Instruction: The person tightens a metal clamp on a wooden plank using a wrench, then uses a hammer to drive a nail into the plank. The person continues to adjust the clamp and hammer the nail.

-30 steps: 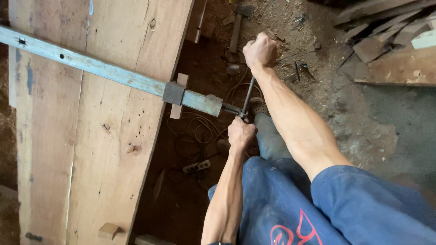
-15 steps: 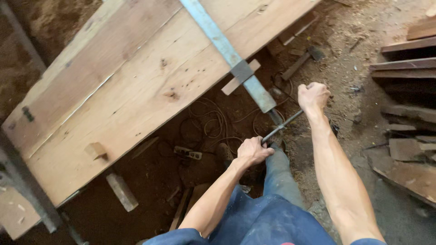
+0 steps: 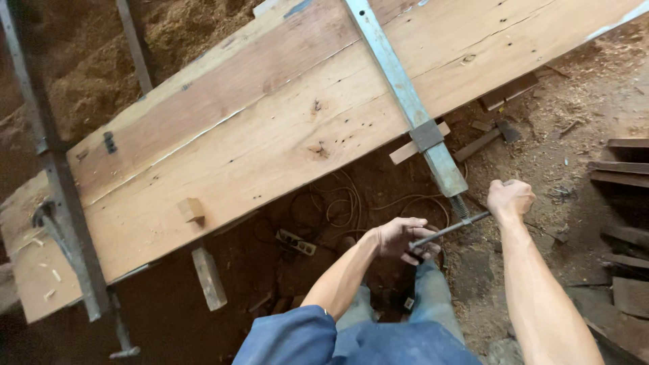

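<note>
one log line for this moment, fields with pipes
left hand: grips one end of clamp handle bar | right hand: grips other end | bar clamp: across wide wooden panel

The floor is bare brown dirt (image 3: 581, 101) strewn with wood chips and shavings. A heap of pale sawdust (image 3: 182, 27) lies at the upper left. Dark weathered planks (image 3: 625, 169) are stacked along the right edge. Tangled thin cables (image 3: 338, 203) and a white power strip (image 3: 295, 242) lie on the shadowed ground. Soft daylight falls from above.
</note>
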